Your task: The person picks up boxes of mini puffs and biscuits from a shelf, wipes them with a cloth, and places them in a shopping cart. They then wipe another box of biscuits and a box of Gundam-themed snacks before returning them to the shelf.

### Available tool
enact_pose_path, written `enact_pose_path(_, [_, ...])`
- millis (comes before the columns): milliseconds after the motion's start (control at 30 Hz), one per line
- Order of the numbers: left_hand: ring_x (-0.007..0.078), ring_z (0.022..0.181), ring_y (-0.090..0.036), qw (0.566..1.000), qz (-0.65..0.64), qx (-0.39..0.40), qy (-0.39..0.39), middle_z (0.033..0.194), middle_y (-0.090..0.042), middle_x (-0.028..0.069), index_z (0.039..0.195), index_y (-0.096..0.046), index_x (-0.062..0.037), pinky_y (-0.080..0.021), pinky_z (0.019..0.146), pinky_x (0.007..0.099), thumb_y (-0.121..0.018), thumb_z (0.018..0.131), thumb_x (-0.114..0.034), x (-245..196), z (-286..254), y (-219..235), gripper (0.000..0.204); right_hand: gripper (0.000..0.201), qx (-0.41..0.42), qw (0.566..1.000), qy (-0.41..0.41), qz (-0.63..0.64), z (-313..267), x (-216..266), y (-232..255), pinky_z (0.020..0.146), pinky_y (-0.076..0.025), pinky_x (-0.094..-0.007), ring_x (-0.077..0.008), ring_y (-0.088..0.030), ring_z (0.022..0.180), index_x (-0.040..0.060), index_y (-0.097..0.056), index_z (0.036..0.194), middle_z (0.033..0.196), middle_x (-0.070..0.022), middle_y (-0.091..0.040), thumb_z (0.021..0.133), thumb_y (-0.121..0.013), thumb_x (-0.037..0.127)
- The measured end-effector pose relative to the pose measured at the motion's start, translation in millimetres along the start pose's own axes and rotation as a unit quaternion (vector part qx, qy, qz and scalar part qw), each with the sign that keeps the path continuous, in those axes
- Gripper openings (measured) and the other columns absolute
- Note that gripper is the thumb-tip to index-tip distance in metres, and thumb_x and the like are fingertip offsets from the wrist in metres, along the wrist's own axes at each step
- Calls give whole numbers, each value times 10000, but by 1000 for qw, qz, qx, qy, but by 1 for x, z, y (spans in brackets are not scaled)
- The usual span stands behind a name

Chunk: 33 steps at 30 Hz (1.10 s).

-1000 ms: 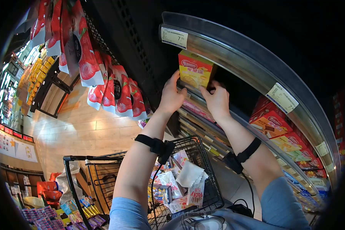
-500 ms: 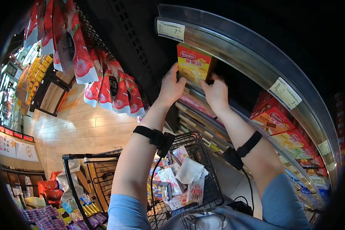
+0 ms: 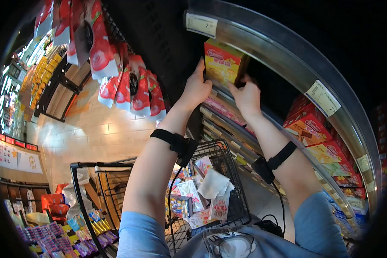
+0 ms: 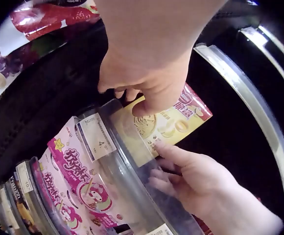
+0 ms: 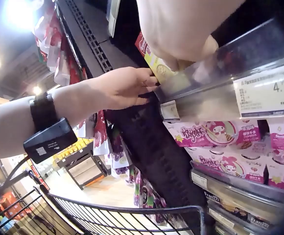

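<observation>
A yellow and red snack box [image 3: 222,63] stands upright at the left end of a high shelf, behind the clear rail [image 3: 284,56]. My left hand [image 3: 203,80] grips the box's left edge, thumb on its front face [image 4: 157,128]. Just right of it, my right hand [image 3: 244,87] touches the box's lower right corner with straightened fingers [image 4: 174,152]. In the right wrist view the left hand [image 5: 143,87] curls round the box [image 5: 154,62] above the rail.
Red hanging packets [image 3: 131,88] dangle left of the shelf. Pink boxes [image 4: 78,181] fill the shelf below, behind price tags [image 4: 97,137]. More red and yellow boxes [image 3: 309,129] line the shelf to the right. A loaded wire shopping cart [image 3: 228,150] stands below my arms.
The box has gone slightly up and further back onto the shelf, both hands following it. The right hand's fingers have loosened from holding to touching its lower corner.
</observation>
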State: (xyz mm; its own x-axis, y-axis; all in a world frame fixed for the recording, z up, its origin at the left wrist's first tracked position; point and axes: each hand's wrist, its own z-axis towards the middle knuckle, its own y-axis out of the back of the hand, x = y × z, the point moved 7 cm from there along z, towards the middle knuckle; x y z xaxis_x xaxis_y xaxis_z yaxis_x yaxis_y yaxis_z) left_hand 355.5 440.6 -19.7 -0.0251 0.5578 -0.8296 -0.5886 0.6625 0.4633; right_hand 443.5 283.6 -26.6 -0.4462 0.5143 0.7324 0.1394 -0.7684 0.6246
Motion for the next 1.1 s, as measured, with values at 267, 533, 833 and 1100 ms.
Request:
enact_pose_path(267, [209,1239,-472,998,-54,31,23,1343,-504,129,1377,-404,-53,-380,987,321,-524,864,-27,-14,-111,53,527,606,-44,987,152,38,-74,34,49,955,-408,-402,-363,-488,1136,-27,-442,1290,1206,-241,-487,768,-711,123])
enact_pose_path(533, [223,1086,-590,948,-39,47,311,1189,-603,156,1296,-484,-11,-470,902,329,-527,916,-77,41,-350,121,388,428,472,852,226,-32,-260,-5,-28,936,-426,-402,-342,-511,1103,-27,-527,1161,1177,-184,-518,784,-653,130])
enact_pose_path(833, [298,1106,-580,864,60,95,490,1176,-604,222,1338,-425,9,-449,940,346,-695,808,-297,84,-508,102,670,1114,619,680,8,-393,-366,-140,-115,918,-476,-422,-429,-501,1150,-112,-74,1408,1346,-283,-366,679,-764,372])
enact_pose_path(1100, [490,1336,-219,551,-283,-10,785,1469,-191,303,1401,-312,3,-296,989,666,-605,849,-534,127,-553,37,824,226,565,763,81,-304,-340,-104,-94,817,-521,-454,-377,-645,927,-23,-615,990,965,-223,-661,798,-591,92])
